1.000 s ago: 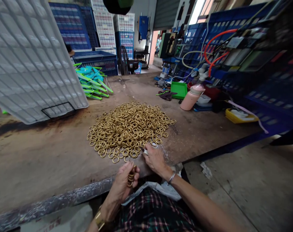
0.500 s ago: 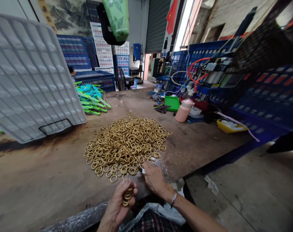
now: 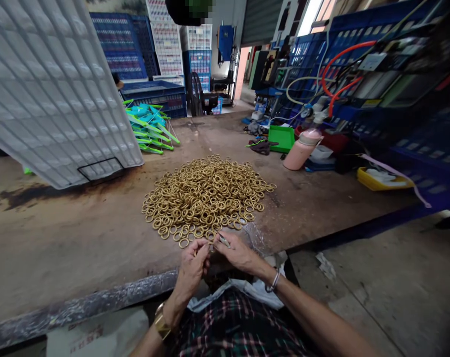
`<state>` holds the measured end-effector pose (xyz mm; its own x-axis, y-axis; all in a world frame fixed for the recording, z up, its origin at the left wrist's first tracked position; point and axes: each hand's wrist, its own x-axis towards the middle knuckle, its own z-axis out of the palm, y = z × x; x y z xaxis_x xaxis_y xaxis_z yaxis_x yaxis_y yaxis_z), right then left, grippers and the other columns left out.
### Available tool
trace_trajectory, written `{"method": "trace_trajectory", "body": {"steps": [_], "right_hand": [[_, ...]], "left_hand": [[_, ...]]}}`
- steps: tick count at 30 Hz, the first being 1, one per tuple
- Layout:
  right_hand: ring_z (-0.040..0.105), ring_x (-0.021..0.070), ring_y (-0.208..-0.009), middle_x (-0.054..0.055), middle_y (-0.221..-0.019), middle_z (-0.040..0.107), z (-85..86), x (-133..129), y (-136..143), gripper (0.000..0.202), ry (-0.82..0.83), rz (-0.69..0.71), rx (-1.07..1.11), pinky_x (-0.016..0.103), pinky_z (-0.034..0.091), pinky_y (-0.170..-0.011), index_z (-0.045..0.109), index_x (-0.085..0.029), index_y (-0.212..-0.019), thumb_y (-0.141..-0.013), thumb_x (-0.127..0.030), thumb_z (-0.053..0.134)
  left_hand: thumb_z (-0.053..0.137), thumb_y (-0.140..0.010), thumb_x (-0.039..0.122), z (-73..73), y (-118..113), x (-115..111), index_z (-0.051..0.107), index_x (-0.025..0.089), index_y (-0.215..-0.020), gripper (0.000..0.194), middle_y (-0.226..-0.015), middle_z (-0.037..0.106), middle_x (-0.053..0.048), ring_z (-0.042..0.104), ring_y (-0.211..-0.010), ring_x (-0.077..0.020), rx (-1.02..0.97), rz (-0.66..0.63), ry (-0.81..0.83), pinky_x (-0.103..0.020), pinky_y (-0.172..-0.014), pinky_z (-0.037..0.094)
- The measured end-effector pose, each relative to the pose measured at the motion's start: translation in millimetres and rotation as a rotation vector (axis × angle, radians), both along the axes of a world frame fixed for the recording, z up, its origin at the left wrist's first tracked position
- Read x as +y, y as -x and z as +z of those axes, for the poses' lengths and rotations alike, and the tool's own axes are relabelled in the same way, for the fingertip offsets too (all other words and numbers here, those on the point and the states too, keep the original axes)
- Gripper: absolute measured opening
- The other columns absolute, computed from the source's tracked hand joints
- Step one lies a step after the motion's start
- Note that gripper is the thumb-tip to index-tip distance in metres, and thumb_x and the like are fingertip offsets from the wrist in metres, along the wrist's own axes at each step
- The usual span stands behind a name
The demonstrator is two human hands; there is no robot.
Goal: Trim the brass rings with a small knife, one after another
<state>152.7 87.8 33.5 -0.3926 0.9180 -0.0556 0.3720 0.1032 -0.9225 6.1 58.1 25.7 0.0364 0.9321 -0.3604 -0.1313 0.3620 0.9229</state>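
A wide heap of gold-coloured metal rings [image 3: 210,191] lies on the worktable. At its near edge my left hand [image 3: 193,265] is closed, with gold-coloured rings [image 3: 196,253] partly showing between the fingers; most of what it holds is hidden. Close against its fingertips, my right hand [image 3: 240,254] pinches a small, slim tool [image 3: 224,241] with a pale grey part. Its exact kind is too small to make out. Both hands meet just in front of the nearest rings, by the table's front edge.
A translucent ribbed plastic bin [image 3: 72,99] stands at left, beside green and turquoise pieces [image 3: 150,126]. To the right are a pink bottle [image 3: 301,151], a green tray [image 3: 281,138], a yellow dish [image 3: 383,179] and a machine with orange hoses [image 3: 327,74]. Blue crates [image 3: 117,44] are stacked behind.
My left hand has turned over and come up to my right fingertips; the rings in it are now mostly covered. The tool stays in my right hand. The view has tilted downward.
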Motion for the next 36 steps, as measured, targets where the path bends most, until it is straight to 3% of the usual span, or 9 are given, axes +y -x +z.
{"method": "trace_trajectory", "body": {"steps": [5,9,13,17,29,36], "right_hand": [[0.036,0.0080,-0.050,-0.006,-0.054,0.041,-3.0,-3,8,0.026,0.212,-0.068,0.104,0.020,0.030,-0.050,0.044,-0.019,-0.067,-0.084,-0.038,0.041],[0.033,0.0070,-0.045,-0.006,-0.050,0.041,-7.5,-3,12,0.030,0.319,-0.125,0.161,0.020,0.028,-0.046,0.044,-0.019,-0.063,-0.084,-0.041,0.040],[0.039,0.0083,-0.053,-0.005,-0.056,0.046,-9.1,-1,13,0.018,0.187,-0.173,0.130,0.020,0.032,-0.051,0.047,-0.018,-0.067,-0.077,-0.033,0.048],[0.041,0.0093,-0.057,-0.005,-0.060,0.047,-8.1,0,13,0.013,0.070,-0.157,0.067,0.021,0.032,-0.054,0.050,-0.018,-0.069,-0.076,-0.030,0.049],[0.043,0.0092,-0.056,-0.005,-0.058,0.050,-0.7,-5,15,0.017,0.119,-0.116,0.152,0.021,0.034,-0.055,0.050,-0.018,-0.072,-0.082,-0.031,0.045],[0.045,0.0102,-0.057,-0.003,-0.061,0.052,-4.4,-6,13,0.016,-0.028,-0.195,-0.040,0.021,0.035,-0.056,0.054,-0.018,-0.079,-0.084,-0.024,0.040]], "left_hand": [[0.056,-0.075,0.043,0.5,-1,-1,0.058,0.016,-0.082,0.028,-0.051,0.046,0.006,0.039,-0.042,-0.0057,0.143,0.042,-0.073,-0.016,-0.039,0.029],[0.056,-0.075,0.043,0.3,-2,-2,0.057,0.016,-0.080,0.028,-0.058,0.050,0.004,0.042,-0.046,-0.0060,0.107,-0.002,-0.065,-0.016,-0.040,0.031],[0.056,-0.074,0.050,-1.8,-1,-2,0.055,0.016,-0.082,0.035,-0.059,0.049,0.005,0.042,-0.044,-0.0054,0.013,-0.083,0.013,-0.015,-0.038,0.028],[0.058,-0.071,0.052,-3.9,0,-3,0.053,0.017,-0.082,0.037,-0.057,0.048,0.006,0.040,-0.041,-0.0046,-0.063,-0.085,0.046,-0.015,-0.037,0.026],[0.065,-0.071,0.043,-0.8,3,-10,0.051,0.016,-0.078,0.031,-0.058,0.048,0.006,0.040,-0.043,-0.0025,-0.369,-0.081,0.116,-0.014,-0.038,0.025],[0.069,-0.069,0.038,0.5,5,-12,0.050,0.016,-0.076,0.030,-0.057,0.049,0.006,0.041,-0.042,-0.0026,-0.489,-0.044,0.124,-0.013,-0.037,0.025]]}}
